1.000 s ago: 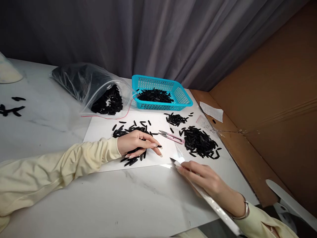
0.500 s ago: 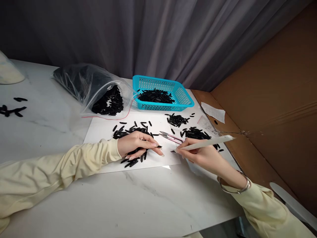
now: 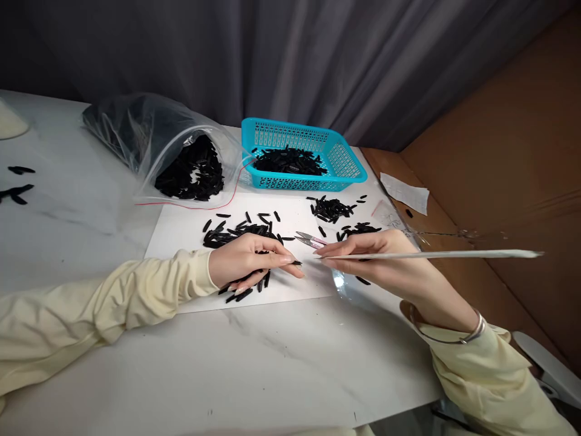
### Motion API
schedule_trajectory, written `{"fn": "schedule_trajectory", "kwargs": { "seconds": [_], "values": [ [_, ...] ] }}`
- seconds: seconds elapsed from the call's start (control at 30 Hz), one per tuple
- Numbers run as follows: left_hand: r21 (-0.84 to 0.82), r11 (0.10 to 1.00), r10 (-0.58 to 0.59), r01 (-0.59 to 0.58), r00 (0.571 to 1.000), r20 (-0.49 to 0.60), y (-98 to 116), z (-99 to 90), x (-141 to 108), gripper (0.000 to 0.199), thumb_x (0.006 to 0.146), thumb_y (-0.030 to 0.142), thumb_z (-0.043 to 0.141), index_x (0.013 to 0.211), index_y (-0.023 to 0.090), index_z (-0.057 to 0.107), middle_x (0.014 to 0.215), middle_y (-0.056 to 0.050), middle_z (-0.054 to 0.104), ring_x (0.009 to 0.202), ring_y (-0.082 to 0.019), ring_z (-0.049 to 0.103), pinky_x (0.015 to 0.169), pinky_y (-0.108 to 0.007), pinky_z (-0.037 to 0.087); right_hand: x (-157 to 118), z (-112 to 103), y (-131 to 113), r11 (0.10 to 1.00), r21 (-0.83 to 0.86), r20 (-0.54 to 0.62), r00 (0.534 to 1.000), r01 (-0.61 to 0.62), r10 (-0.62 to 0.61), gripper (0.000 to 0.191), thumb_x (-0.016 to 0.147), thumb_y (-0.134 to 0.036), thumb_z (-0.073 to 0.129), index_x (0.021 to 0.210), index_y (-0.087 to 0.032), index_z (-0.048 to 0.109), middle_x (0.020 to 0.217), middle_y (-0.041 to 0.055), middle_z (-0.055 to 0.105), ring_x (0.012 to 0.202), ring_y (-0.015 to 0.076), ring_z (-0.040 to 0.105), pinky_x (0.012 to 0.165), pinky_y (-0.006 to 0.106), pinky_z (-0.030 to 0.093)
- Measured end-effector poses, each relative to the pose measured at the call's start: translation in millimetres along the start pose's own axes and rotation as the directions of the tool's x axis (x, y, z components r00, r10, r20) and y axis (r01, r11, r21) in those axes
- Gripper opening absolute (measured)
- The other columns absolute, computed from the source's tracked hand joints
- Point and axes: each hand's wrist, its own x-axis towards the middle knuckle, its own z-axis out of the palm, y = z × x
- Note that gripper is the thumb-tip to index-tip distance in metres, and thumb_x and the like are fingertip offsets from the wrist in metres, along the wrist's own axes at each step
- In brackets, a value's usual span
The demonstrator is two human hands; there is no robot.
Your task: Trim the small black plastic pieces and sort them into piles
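Far left corner of your table: one pale object, cut off by the picture's border. Toward the left edge, in front of it: a few loose black pieces.

Far edge, left of centre: one clear zip bag, lying on its side, mouth toward you, black pieces inside; red line along its lip.

Middle: one white sheet, flat, bearing a scattered pile of slender black pieces.

Your left hand: over that pile, thumb and fingers pinching one black piece, its end pointing right above the sheet.

Far edge, centre: one blue perforated basket, part filled with black pieces.

Right of the pile: one pair of snips, pink-handled, blades pointing left, partly covered by your right hand.

Toward the right edge: one small black heap; nearer you, a second heap, mostly behind that hand.

Your right hand: closed around one slim white tool, tip toward the pinched piece, near but apart.

Beyond the right edge: one paper slip on brown cardboard.
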Motion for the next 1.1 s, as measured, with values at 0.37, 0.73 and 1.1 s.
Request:
{"fn": "schedule_trajectory", "kwargs": {
  "seconds": [0.37,0.73,1.1],
  "values": [
    [0.101,0.993,-0.053,0.060,0.996,-0.068,6,4.5,-2,0.014,0.086,0.025,0.047,0.085,0.012,0.053,0.091,-0.009,0.070,0.021,0.001,0.037,0.022,-0.012,0.022,-5,23,-5,0.966,0.252,-0.045,0.998,0.060,-0.050,0.017,0.073,-0.028,0.067,0.060,-0.019,0.062,0.091,0.0030,0.071,0.086,0.0206,0.067,0.073,0.031,0.055],
    [0.105,0.991,-0.069,0.078,0.994,-0.085,7,5.2,-3,0.017,0.086,0.029,0.049,0.082,0.013,0.056,0.028,0.009,0.042,0.020,-0.005,0.033,0.024,-0.012,0.021,-8,25,-7,0.976,0.198,-0.049,0.996,0.086,-0.078,0.011,0.074,-0.027,0.064,0.067,-0.019,0.068,0.090,0.0035,0.071,0.087,0.0208,0.067,0.071,0.030,0.056],
    [0.108,0.991,-0.069,0.080,0.993,-0.101,6,5.7,-3,0.014,0.086,0.026,0.048,0.079,0.015,0.051,0.045,0.004,0.060,0.020,-0.003,0.034,0.023,-0.012,0.021,-9,27,-7,0.979,0.173,-0.057,0.993,0.109,-0.100,0.015,0.075,-0.030,0.062,0.067,-0.019,0.068,0.092,0.0039,0.071,0.087,0.0217,0.067,0.075,0.033,0.054]
  ]
}}
